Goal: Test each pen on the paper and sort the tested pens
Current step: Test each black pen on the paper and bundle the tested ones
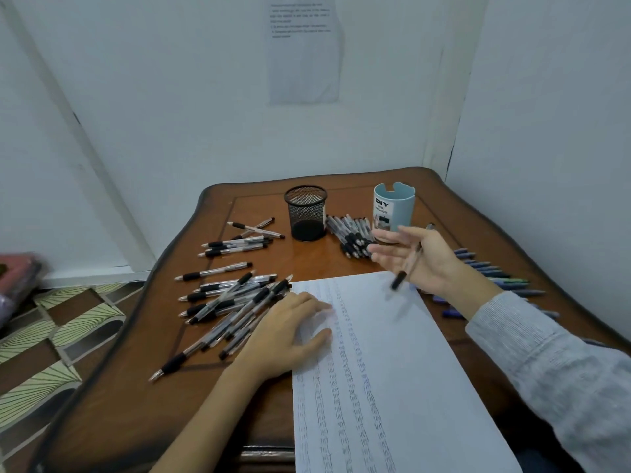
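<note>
Obs., left to right.

Loose heap of clear-barrelled, black-grip pens (232, 298) at 9 o'clock on the brown wooden table (136, 387). Tips point mostly toward 8 o'clock. A few more of the same kind lie scattered at 11 o'clock.

Your left hand (290, 332) lies palm down, fingers straight and relaxed. The fingertips rest on the left edge of the white sheet of paper (426, 353) and the heel sits on the wood. It holds nothing. The nearest heap pens lie just beside the knuckles.

The paper runs from centre to 6 o'clock. It carries columns of small test marks down its left half.

Black wire-mesh cup (306, 213) stands upright at 12 o'clock. A tidy row of black-grip pens (348, 233) lies between it and the pale blue plastic organizer cup (394, 206) at 1 o'clock.

Your right hand (426, 257) is raised above the paper's far right corner, palm facing 9 o'clock, fingers stretched out and spread. It carries one clear black-grip pen (406, 268), tip down toward 7 o'clock, clear of the sheet. The exact hold is blurred.

Blue-barrelled pens (495, 274) lie at 3 o'clock, partly behind your wrist.
</note>
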Available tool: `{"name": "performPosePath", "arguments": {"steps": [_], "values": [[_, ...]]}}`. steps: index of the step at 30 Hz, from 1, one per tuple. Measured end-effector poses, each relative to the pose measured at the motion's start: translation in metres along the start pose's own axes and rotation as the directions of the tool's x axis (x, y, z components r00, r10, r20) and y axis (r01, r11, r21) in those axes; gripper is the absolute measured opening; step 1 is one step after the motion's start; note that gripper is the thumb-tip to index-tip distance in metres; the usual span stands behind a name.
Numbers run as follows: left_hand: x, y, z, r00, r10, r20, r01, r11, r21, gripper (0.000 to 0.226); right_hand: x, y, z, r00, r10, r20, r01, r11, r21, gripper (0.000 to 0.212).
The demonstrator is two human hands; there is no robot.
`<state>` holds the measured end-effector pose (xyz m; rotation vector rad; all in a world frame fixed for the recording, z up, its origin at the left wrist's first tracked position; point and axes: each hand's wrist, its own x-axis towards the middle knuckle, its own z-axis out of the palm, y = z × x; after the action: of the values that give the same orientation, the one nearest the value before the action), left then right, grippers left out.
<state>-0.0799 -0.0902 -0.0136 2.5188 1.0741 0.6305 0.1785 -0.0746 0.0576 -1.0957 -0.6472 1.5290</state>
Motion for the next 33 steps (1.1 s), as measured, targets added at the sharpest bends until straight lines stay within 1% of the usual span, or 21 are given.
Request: {"name": "performPosePath", "arguments": {"steps": [2, 3, 4, 5, 6, 7, 8, 10, 11, 12, 14, 15, 17, 19, 21, 23, 26, 28, 33], "values": [[0.003, 0.0, 0.0, 1.0, -0.03, 0.006, 0.03, 0.999, 0.035, 0.05, 0.001, 0.001, -0.008, 0.996, 0.079, -0.044, -0.084, 0.99, -0.115, 0.061], [0.005, 0.0, 0.0, 0.999, -0.037, 0.006, 0.037, 0.998, 0.057, 0.053, 0.002, 0.002, -0.01, 0.993, 0.101, -0.057, -0.107, 0.987, -0.117, 0.067], [0.008, 0.001, 0.001, 0.999, -0.039, 0.003, 0.039, 0.996, 0.078, 0.055, 0.004, 0.004, -0.012, 0.993, 0.107, -0.058, -0.112, 0.99, -0.082, 0.066], [0.012, 0.002, 0.0, 0.999, -0.035, -0.009, 0.035, 0.995, 0.094, 0.056, 0.006, 0.006, -0.011, 0.994, 0.093, -0.057, -0.096, 0.994, -0.044, 0.059], [0.018, 0.004, 0.0, 0.999, -0.026, -0.023, 0.029, 0.994, 0.108, 0.057, 0.007, 0.009, -0.009, 0.995, 0.07, -0.065, -0.072, 0.997, -0.036, 0.045], [0.025, 0.005, -0.001, 0.999, -0.023, -0.025, 0.026, 0.992, 0.121, 0.056, 0.01, 0.012, -0.007, 0.996, 0.049, -0.071, -0.053, 0.997, -0.056, 0.032], [0.033, 0.005, -0.001, 1.0, -0.026, -0.009, 0.027, 0.99, 0.142, 0.054, 0.014, 0.015, -0.006, 0.996, 0.03, -0.081, -0.038, 0.996, -0.086, 0.024], [0.045, 0.003, 0.001, 0.997, -0.038, 0.065, 0.025, 0.98, 0.199, 0.051, 0.021, 0.022, -0.002, 0.994, -0.007, -0.112, -0.011, 0.988, -0.156, 0.02], [0.048, 0.0, 0.003, 0.995, -0.034, 0.089, 0.016, 0.979, 0.202, 0.051, 0.025, 0.025, 0.001, 0.992, -0.027, -0.124, 0.005, 0.985, -0.174, 0.022], [0.049, -0.002, 0.006, 0.995, -0.028, 0.095, 0.01, 0.983, 0.183, 0.054, 0.028, 0.028, 0.003, 0.99, -0.045, -0.133, 0.021, 0.984, -0.176, 0.025], [0.046, -0.005, 0.01, 0.998, -0.018, 0.06, 0.011, 0.994, 0.112, 0.064, 0.035, 0.035, 0.007, 0.986, -0.081, -0.148, 0.057, 0.985, -0.164, 0.029], [0.045, -0.007, 0.013, 0.999, -0.016, 0.034, 0.013, 0.997, 0.075, 0.068, 0.038, 0.038, 0.009, 0.983, -0.107, -0.148, 0.081, 0.982, -0.169, 0.029], [0.044, -0.012, 0.015, 1.0, -0.028, -0.005, 0.028, 0.999, 0.019, 0.069, 0.044, 0.043, 0.014, 0.974, -0.174, -0.144, 0.137, 0.962, -0.236, 0.026], [0.045, -0.014, 0.015, 0.999, -0.036, -0.028, 0.035, 0.999, -0.025, 0.068, 0.052, 0.049, 0.019, 0.954, -0.252, -0.161, 0.182, 0.917, -0.355, 0.028], [0.046, -0.016, 0.015, 0.999, -0.028, -0.038, 0.026, 0.998, -0.056, 0.065, 0.06, 0.054, 0.024, 0.925, -0.329, -0.19, 0.209, 0.858, -0.47, 0.035], [0.047, -0.018, 0.016, 0.999, -0.037, -0.033, 0.035, 0.996, -0.077, 0.062, 0.063, 0.057, 0.027, 0.891, -0.406, -0.205, 0.242, 0.806, -0.54, 0.04], [0.046, -0.02, 0.016, 0.998, -0.063, -0.015, 0.061, 0.994, -0.087, 0.06, 0.064, 0.061, 0.029, 0.844, -0.512, -0.158, 0.325, 0.724, -0.609, 0.041], [0.047, -0.019, 0.016, 0.998, -0.07, -0.01, 0.069, 0.993, -0.095, 0.061, 0.066, 0.064, 0.027, 0.837, -0.534, -0.119, 0.349, 0.689, -0.635, 0.038], [0.049, -0.018, 0.015, 0.997, -0.08, -0.003, 0.079, 0.986, -0.149, 0.067, 0.076, 0.066, 0.023, 0.839, -0.541, -0.057, 0.377, 0.653, -0.657, 0.039]]}}
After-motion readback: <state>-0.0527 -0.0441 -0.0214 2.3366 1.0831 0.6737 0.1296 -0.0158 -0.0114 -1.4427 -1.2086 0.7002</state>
